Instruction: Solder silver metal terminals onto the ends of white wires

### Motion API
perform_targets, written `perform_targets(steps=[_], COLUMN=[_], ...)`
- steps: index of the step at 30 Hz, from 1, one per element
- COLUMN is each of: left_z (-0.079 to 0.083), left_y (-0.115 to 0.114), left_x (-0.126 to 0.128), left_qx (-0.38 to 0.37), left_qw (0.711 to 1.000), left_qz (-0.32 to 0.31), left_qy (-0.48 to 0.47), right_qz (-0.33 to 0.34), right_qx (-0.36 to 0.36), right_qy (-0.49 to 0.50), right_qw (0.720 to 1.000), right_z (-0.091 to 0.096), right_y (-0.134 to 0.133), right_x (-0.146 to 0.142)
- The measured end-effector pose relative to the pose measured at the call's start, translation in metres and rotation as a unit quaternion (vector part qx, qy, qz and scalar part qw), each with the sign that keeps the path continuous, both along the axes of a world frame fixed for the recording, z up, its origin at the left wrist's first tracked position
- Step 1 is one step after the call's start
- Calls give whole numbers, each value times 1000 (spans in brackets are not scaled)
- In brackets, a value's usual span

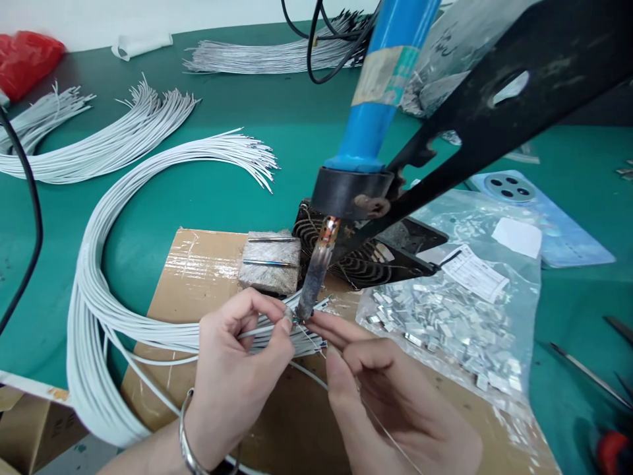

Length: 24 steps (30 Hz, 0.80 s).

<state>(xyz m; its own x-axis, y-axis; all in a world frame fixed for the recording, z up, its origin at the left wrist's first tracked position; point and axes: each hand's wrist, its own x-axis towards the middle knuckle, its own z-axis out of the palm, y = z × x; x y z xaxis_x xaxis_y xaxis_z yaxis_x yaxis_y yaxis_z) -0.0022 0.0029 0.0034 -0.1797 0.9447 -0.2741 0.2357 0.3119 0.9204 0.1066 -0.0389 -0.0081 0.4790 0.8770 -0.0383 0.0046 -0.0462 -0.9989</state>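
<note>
My left hand [237, 369] pinches one white wire [257, 332] between thumb and forefinger, its end held at the tip of the soldering iron [316, 270]. The iron has a blue handle [380, 86] and is fixed in a black stand [475, 125], tip pointing down. My right hand [395, 402] is closed on a thin strand of solder wire [380, 425], feeding it up to the same tip. Under both hands lies the end of a big bundle of white wires [93, 310] on a taped cardboard sheet [198, 270].
A clear bag of small metal pieces [445, 323] lies right of my hands, a black fan [376, 260] and a grey sponge block [270, 260] behind the tip. More wire bundles [113, 138] lie on the green table [297, 132]. Tweezers [588, 373] rest at right.
</note>
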Motion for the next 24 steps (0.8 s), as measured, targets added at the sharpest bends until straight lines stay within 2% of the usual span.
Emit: perform_targets(steps=[24], left_z=[6], left_y=[2], left_x=[1], left_qx=[15], left_qw=[1000], left_qz=[4], left_qy=[-9], right_qz=[-6], right_qx=[14], right_qy=[-25], right_qw=[1000], right_z=[4], right_y=[1], right_x=[-1])
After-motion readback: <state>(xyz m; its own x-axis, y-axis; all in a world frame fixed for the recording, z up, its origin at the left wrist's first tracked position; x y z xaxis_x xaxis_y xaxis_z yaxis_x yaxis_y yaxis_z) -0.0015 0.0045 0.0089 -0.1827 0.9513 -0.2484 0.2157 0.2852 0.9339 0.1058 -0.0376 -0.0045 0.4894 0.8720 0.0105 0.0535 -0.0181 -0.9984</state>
